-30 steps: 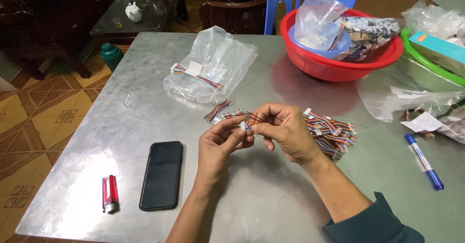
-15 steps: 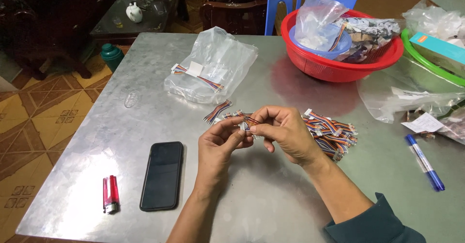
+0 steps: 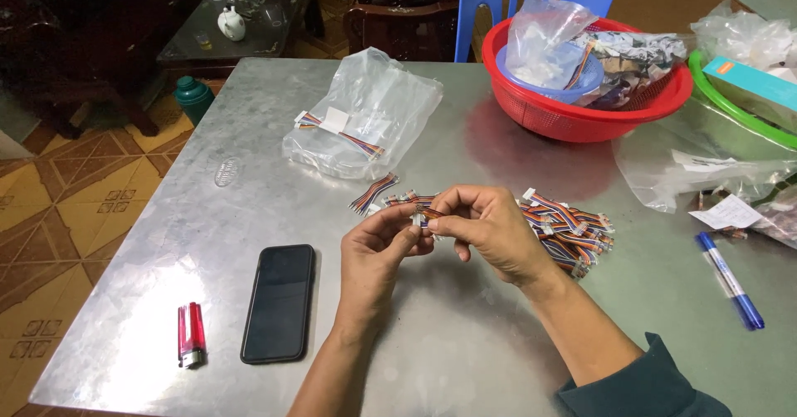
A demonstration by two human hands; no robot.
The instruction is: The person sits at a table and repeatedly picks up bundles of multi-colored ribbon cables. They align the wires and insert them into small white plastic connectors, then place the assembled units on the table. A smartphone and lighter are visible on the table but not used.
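My left hand and my right hand meet over the middle of the metal table. Both pinch a short multicoloured ribbon cable with a white connector between their fingertips. A pile of the same striped cables lies just right of my right hand. Several loose cables lie just beyond my left hand.
A clear plastic bag holding more cables lies at the back left. A black phone and a red lighter lie near the left front. A red basket stands at the back, a blue pen and clear bags to the right.
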